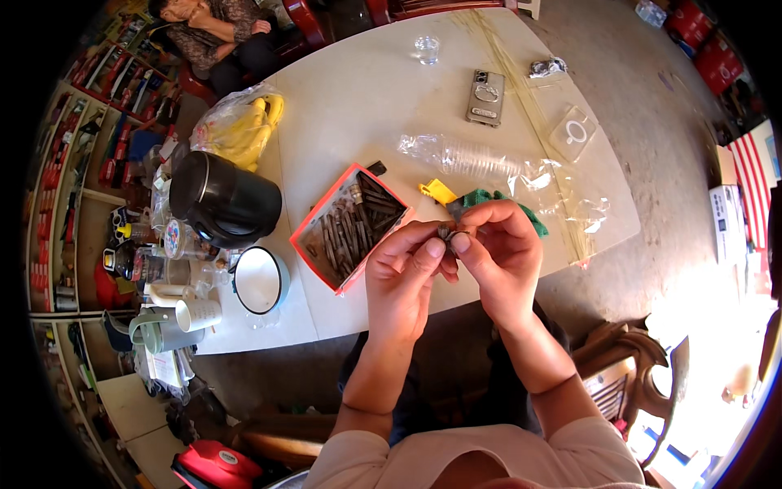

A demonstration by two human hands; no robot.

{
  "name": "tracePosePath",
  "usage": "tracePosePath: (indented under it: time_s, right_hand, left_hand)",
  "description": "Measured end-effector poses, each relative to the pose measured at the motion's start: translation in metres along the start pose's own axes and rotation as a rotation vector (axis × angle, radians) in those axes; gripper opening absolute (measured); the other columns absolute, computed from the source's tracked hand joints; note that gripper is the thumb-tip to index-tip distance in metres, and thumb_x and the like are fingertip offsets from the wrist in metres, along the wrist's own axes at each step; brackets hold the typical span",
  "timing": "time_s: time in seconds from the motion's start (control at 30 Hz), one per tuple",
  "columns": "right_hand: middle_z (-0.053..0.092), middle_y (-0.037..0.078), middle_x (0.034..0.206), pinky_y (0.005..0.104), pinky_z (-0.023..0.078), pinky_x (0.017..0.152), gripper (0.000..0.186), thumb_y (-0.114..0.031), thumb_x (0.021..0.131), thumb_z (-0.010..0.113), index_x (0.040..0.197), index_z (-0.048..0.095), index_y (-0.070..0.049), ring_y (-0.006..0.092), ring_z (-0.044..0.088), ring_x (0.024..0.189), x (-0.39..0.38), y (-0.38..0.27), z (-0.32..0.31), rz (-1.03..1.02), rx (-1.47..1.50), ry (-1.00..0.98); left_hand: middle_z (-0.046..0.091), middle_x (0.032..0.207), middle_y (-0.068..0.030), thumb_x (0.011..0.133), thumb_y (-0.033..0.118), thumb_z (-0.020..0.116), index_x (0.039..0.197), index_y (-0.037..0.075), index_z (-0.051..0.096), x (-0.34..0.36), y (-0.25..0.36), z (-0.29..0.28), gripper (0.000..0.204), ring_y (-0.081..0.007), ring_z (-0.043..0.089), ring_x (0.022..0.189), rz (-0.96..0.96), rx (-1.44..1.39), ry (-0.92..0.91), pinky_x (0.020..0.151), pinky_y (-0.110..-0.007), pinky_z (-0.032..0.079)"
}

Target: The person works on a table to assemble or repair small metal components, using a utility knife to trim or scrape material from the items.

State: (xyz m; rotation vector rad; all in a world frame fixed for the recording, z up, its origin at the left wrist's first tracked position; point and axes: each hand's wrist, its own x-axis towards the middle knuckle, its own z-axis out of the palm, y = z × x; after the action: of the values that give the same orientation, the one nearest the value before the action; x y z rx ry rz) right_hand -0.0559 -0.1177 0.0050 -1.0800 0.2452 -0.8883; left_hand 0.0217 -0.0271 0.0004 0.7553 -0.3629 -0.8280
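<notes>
Far left, we record shelving packed with many red-fronted goods; their lettering is too small to read. On the table's left end, one white mug bears faint, illegible print. Near it we log one black jug, one clear bag of yellow bananas, and one white-lined bowl with a dark rim.

Next, one open red-edged box holds well over a dozen dark rods; overlap prevents an exact count.

Just right of the box, our left hand is raised over the table's near edge, fingers curled, thumb and forefinger closed in a pinch on one small dark piece. This piece sits between both hands' fingertips, partly hidden by them. Our right hand meets it from the other side, thumb against the piece, fingers bent; both forearms rise from below, converging.

Beyond the hands lie one yellow item and green material. Farther back: one clear glass, one grey phone with a pale label-like patch, and, rightmost, one transparent case with a white ring.
</notes>
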Motion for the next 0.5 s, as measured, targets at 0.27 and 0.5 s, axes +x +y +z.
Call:
tracePosePath:
  time_s: [0.27, 0.5]
  right_hand:
    - [0.056, 0.002, 0.079, 0.0217, 0.049, 0.063, 0.017, 0.008, 0.083, 0.06, 0.096, 0.053, 0.0, 0.0058, 0.055, 0.071, -0.0001, -0.0014, 0.0007, 0.011, -0.019, 0.046]
    - [0.059, 0.004, 0.083, 0.0221, 0.049, 0.063, 0.017, 0.008, 0.083, 0.06, 0.098, 0.055, 0.003, 0.0076, 0.057, 0.071, 0.0023, -0.0025, 0.0031, -0.031, -0.116, 0.045]
  left_hand:
    - [0.063, 0.092, -0.0088, 0.088, 0.001, 0.06, 0.104, -0.004, 0.062, -0.0001, -0.0013, 0.0016, 0.017, -0.015, 0.06, 0.073, 0.04, 0.096, 0.022, 0.063, -0.027, 0.051]
    - [0.063, 0.092, -0.0085, 0.085, -0.004, 0.062, 0.102, -0.004, 0.064, 0.004, -0.0058, -0.0018, 0.017, -0.0141, 0.062, 0.075, 0.2, 0.217, 0.022, 0.061, -0.025, 0.052]
